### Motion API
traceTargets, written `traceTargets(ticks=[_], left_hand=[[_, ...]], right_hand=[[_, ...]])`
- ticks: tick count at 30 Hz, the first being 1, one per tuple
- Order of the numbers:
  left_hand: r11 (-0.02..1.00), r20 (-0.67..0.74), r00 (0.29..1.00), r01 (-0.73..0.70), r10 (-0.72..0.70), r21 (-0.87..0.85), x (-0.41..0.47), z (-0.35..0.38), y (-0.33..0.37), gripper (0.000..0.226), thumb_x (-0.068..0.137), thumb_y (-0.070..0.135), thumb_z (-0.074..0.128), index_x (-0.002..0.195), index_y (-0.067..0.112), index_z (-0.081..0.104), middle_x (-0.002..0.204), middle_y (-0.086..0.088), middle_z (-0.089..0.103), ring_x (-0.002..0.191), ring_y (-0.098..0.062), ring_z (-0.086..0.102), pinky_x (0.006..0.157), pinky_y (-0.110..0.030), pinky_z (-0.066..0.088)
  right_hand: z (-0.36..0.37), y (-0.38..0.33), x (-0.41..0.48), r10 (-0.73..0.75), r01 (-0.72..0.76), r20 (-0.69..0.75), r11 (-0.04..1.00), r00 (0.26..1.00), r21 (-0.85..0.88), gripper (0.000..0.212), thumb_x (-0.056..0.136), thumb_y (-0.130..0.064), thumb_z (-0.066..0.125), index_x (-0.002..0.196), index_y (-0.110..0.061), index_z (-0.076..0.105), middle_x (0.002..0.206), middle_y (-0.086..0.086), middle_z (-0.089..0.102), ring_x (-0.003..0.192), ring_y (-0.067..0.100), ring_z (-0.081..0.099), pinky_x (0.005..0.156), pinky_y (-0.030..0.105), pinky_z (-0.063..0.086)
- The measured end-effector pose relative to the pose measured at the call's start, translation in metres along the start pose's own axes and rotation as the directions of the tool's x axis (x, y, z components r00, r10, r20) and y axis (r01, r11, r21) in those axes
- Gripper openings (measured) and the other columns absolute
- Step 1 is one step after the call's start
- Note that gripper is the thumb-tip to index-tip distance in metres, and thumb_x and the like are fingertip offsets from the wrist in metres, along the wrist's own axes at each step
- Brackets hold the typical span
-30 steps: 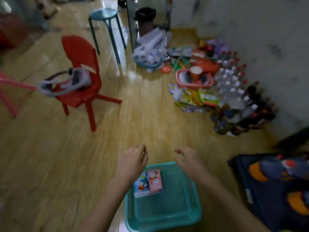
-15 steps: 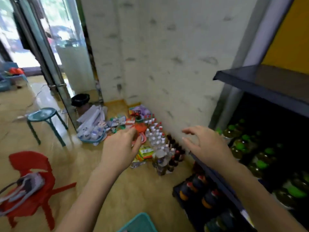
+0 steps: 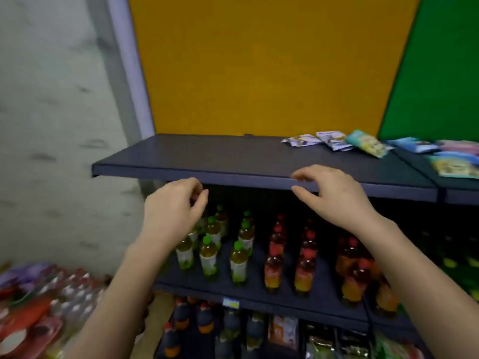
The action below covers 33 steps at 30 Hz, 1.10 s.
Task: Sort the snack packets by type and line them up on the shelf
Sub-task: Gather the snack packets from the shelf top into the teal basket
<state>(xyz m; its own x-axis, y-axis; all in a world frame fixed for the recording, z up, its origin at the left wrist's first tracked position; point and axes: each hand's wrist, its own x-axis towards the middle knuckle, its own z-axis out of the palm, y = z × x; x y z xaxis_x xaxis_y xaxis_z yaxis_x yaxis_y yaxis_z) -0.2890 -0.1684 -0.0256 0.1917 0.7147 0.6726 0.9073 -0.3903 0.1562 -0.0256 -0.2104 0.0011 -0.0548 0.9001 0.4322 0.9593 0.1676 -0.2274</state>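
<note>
In front of the top shelf [image 3: 233, 156], both hands hang just below and at its front edge, neither holding anything. Left hand [image 3: 173, 211] is loosely curled, fingers bent in toward the palm w/ nothing between them; it sits in front of the green-capped bottles [image 3: 210, 252] one level down, not touching them as far as I can tell. Right hand [image 3: 334, 195] is spread, fingers arched, tips right at the shelf lip; whether they touch it is unclear.

Snack packets [image 3: 337, 141] lie flat at the back right of the top shelf, overlapping a bit, close to the yellow back panel [image 3: 259, 66]. More packets [image 3: 451, 159] sit on the next shelf section to the right, under the green panel [image 3: 440, 73]. Prob. grouped that way on purpose: one type per section. Left half of the shelf is bare, so room to extend the row.

Drinks fill the levels below: green caps on the left, red-capped bottles [image 3: 274, 255] beside them, in straight files by colour. Same logic as the snacks should follow.

Judgement: hands are free and raised, so likely between loads, or about to reach the packets to straighten them. They're askew, not yet a neat line. Reach goes over the shelf edge, so no bottle risk.
</note>
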Motion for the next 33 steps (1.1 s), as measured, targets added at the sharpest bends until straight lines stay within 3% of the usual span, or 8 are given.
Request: traceTargets(ticks=[6,10,15,19,26,31,33], left_hand=[[0.970,0.006,0.981,-0.190,0.193,-0.153,0.053,0.074,0.103,0.025,0.089,0.038,0.050,0.088,0.017,0.065,0.080,-0.001,0.066,0.082,-0.024,0.062,0.058,-0.032,0.046],[0.954,0.050,0.976,-0.198,0.214,-0.225,0.084,0.122,0.168,0.019,0.090,0.035,0.055,0.091,0.018,0.064,0.086,0.001,0.068,0.090,-0.023,0.062,0.066,-0.034,0.047],[0.956,0.086,0.979,-0.156,0.183,-0.247,0.122,0.169,0.223,0.027,0.093,0.037,0.050,0.111,0.020,0.061,0.108,0.003,0.066,0.107,-0.019,0.058,0.080,-0.032,0.046],[0.970,0.148,0.978,-0.111,0.144,-0.215,0.153,0.196,0.241,0.032,0.093,0.039,0.048,0.118,0.021,0.057,0.117,0.004,0.063,0.110,-0.018,0.056,0.082,-0.032,0.046],[0.997,0.371,0.927,-0.038,0.062,-0.073,0.214,0.226,0.248,0.040,0.095,0.045,0.041,0.123,0.017,0.051,0.128,-0.002,0.057,0.115,-0.025,0.053,0.085,-0.033,0.043],[0.997,0.426,0.902,-0.038,0.061,-0.063,0.243,0.249,0.248,0.043,0.096,0.043,0.040,0.119,0.009,0.051,0.125,-0.009,0.057,0.116,-0.027,0.051,0.085,-0.036,0.043],[0.995,0.468,0.882,-0.005,0.054,-0.104,0.252,0.261,0.248,0.047,0.095,0.044,0.042,0.123,0.008,0.049,0.127,-0.011,0.057,0.117,-0.029,0.051,0.089,-0.037,0.043]], right_hand=[[-0.041,0.117,-0.018,0.219,-0.225,-0.089,0.972,0.972,-0.062,0.029,0.090,-0.039,0.053,0.116,-0.029,0.060,0.120,-0.012,0.060,0.115,0.013,0.055,0.090,0.036,0.048],[-0.055,0.190,-0.006,0.281,-0.288,-0.076,0.953,0.957,-0.098,0.030,0.090,-0.040,0.052,0.116,-0.027,0.061,0.119,-0.009,0.061,0.111,0.015,0.057,0.088,0.039,0.050],[-0.059,0.262,0.027,0.300,-0.306,-0.072,0.946,0.951,-0.108,0.030,0.090,-0.037,0.054,0.116,-0.026,0.061,0.115,-0.005,0.064,0.107,0.017,0.059,0.087,0.037,0.050],[-0.047,0.297,0.068,0.274,-0.276,-0.042,0.959,0.961,-0.059,0.035,0.089,-0.038,0.053,0.119,-0.023,0.060,0.115,-0.002,0.065,0.108,0.020,0.060,0.088,0.039,0.050],[-0.020,0.321,0.152,0.258,-0.259,0.174,0.966,0.950,-0.016,0.061,0.089,-0.043,0.055,0.139,-0.011,0.039,0.143,0.009,0.044,0.129,0.025,0.042,0.101,0.033,0.035],[-0.003,0.329,0.189,0.330,-0.350,0.294,0.937,0.897,0.016,0.062,0.084,-0.048,0.060,0.129,-0.008,0.045,0.133,0.012,0.050,0.117,0.027,0.049,0.093,0.035,0.040],[0.003,0.332,0.198,0.360,-0.381,0.313,0.924,0.879,0.008,0.057,0.080,-0.051,0.064,0.116,-0.009,0.051,0.123,0.012,0.058,0.107,0.025,0.055,0.083,0.033,0.043]])
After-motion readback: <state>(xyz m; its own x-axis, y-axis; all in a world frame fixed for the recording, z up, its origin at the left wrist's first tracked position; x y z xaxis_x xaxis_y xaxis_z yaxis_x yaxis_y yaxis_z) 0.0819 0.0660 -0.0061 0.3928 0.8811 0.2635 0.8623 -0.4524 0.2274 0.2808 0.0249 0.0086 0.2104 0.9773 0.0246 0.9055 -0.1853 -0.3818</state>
